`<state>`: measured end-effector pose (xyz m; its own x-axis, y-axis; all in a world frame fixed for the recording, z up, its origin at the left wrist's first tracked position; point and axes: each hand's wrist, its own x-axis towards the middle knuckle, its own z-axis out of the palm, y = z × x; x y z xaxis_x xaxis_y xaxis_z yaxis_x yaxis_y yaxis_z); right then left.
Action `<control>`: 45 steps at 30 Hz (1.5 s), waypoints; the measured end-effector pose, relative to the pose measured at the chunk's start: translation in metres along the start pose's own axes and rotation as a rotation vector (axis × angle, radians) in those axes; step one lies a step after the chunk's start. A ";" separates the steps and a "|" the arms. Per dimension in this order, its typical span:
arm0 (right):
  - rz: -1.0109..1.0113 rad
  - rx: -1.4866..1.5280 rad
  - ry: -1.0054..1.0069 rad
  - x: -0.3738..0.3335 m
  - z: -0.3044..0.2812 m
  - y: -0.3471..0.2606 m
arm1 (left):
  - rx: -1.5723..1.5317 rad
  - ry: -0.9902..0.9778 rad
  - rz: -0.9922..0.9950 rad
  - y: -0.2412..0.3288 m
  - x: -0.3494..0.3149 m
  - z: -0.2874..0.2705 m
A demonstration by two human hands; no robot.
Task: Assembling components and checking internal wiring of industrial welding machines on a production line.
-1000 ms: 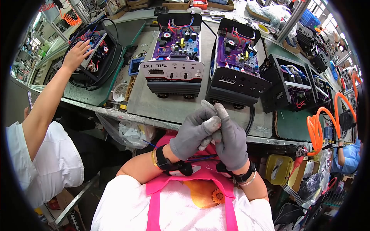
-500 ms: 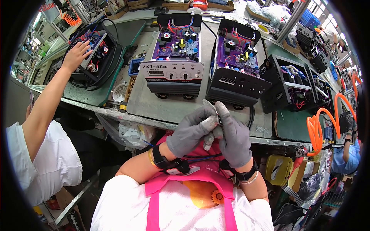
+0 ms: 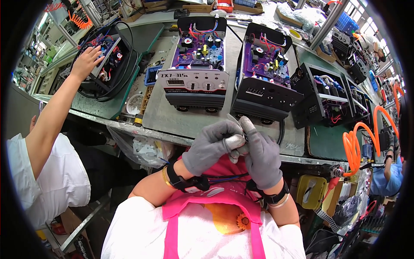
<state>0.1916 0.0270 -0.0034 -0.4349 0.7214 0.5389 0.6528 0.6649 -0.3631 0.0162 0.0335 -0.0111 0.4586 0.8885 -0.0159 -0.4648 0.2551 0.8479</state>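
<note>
I held both hands close together in front of my chest, just below the near edge of the bench (image 3: 172,116), probably because the small work needed to be near my eyes. My left hand (image 3: 211,146), in a grey knitted glove, was curled almost closed, and its thumb and forefinger pinched a small silver-grey piece (image 3: 235,142). My right hand (image 3: 261,157), gloved in the same way, was also mostly closed around the same spot, with its forefinger standing up toward 12 o'clock and touching the piece from the side. I judged that the two hands pressed against each other to keep the piece steady. The piece looked pale, smooth and a little shiny, like tape or thin metal wrapped over a fingertip, but it was too small to say which. A thin light strip rose from it between the fingers. At 12 o'clock from my hands, two open machine units stood on the bench with purple circuit boards: the left unit (image 3: 194,82) had a light front panel, the right unit (image 3: 265,93) a black one. More black units (image 3: 327,97) followed at 2 o'clock. An orange coiled hose (image 3: 355,142) hung at 3 o'clock. At 10 o'clock a co-worker's hand (image 3: 86,60) rested on another open unit (image 3: 105,58).
</note>
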 end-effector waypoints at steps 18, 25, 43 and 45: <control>0.382 0.858 0.093 -0.010 0.014 -0.006 | 0.389 0.102 0.269 -0.003 -0.003 -0.002; 0.847 1.446 0.388 -0.018 0.024 0.020 | -0.179 -0.034 0.330 -0.006 -0.002 -0.011; -0.066 -0.275 0.327 -0.031 -0.030 -0.003 | 0.657 -0.007 0.265 0.010 -0.014 0.003; -0.202 -0.293 0.214 -0.024 -0.026 -0.010 | 0.726 0.057 0.407 -0.002 -0.004 0.014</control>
<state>0.2113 -0.0024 0.0069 -0.4535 0.5050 0.7344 0.7301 0.6830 -0.0188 0.0261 0.0242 -0.0051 0.3121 0.8809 0.3558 0.0270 -0.3826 0.9235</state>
